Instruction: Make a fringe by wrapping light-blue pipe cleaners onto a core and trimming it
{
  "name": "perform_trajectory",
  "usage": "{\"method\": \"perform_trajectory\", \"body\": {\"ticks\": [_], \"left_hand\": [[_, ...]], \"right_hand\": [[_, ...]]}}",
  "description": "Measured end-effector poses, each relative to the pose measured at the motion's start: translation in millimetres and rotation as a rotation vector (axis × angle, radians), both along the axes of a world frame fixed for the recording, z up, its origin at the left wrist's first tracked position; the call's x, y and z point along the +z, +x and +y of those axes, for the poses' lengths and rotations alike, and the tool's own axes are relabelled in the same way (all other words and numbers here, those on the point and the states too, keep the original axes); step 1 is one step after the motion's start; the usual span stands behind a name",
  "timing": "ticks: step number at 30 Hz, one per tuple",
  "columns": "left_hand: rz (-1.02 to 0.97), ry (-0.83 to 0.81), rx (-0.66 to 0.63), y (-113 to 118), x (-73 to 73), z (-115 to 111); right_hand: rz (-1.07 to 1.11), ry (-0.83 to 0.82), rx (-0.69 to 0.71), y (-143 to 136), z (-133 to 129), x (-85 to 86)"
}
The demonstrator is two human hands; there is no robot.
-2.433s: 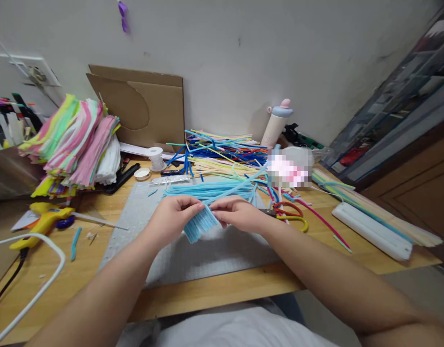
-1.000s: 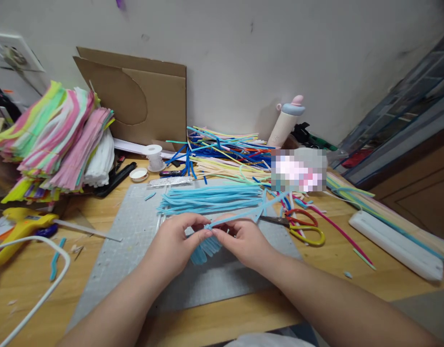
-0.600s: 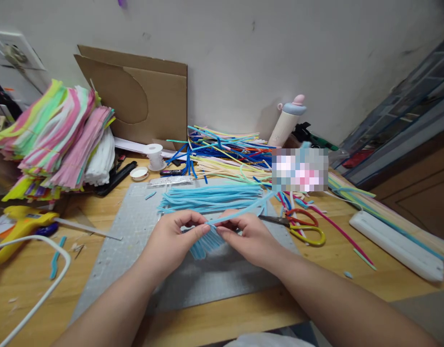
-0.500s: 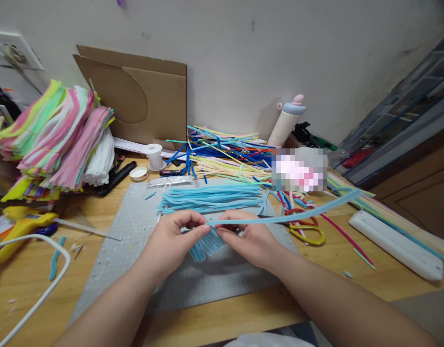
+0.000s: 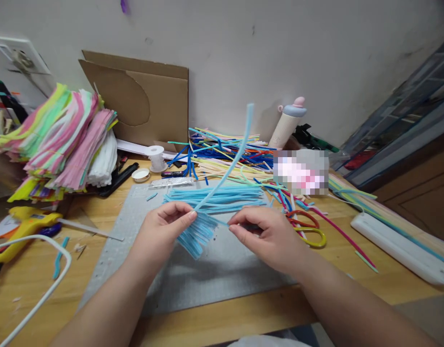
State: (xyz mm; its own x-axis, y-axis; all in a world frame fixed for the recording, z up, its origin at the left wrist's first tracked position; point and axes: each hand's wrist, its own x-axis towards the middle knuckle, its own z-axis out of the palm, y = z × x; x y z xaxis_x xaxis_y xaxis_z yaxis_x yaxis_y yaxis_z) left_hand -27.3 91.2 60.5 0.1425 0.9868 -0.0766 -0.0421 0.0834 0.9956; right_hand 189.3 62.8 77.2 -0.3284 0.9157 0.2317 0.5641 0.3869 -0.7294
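Between thumb and fingers, my left hand (image 5: 169,226) pinches a fan-shaped piece of bent blue pipe cleaners (image 5: 196,236) above the mat. A long loose pipe cleaner (image 5: 240,149) rises from that grip and leans up to the right. My right hand (image 5: 260,231) is closed at the fingertips on a thin blue strand that runs across from the piece. Behind both hands, a pile of straight blue pipe cleaners (image 5: 222,197) lies on the grey cutting mat (image 5: 222,289).
Scissors (image 5: 316,236) lie right of the mat, near a white bar (image 5: 398,248). A yellow glue gun (image 5: 27,226) with a looping white cable stands left. Colourful pipe-cleaner bundles (image 5: 59,140), cardboard (image 5: 164,106) and a bottle (image 5: 287,125) line the back.
My right hand has moved right, away from my left hand, with a strand stretched between them. The long pipe cleaner has swung from pointing right to pointing upward.
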Motion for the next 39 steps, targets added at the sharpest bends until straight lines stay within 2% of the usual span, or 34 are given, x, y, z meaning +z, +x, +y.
{"method": "perform_trajectory", "body": {"ticks": [4,9,20,29,35,39], "left_hand": [[-0.063,-0.088,-0.096,-1,0.5,-1],[-0.046,-0.102,-0.144,1,-1.1,-3],[-0.041,-0.077,-0.145,4,-0.3,-4],[-0.040,-0.037,-0.098,4,0.0,-4],[0.056,-0.002,-0.016,6,-0.4,-5],[0.083,0.010,0.010,4,3.3,-5]], "right_hand": [[-0.107,-0.108,0.050,-1,-5,3.7],[0.034,-0.266,0.064,-11,-8,-4.5],[0.013,-0.253,0.026,-10,-16,6.7],[0.435,-0.536,-0.011,-24,-12,-11.8],[0.596,-0.688,-0.048,-30,-4,-21.0],[0.758,-0.885,0.027,-30,-5,-19.0]]}}
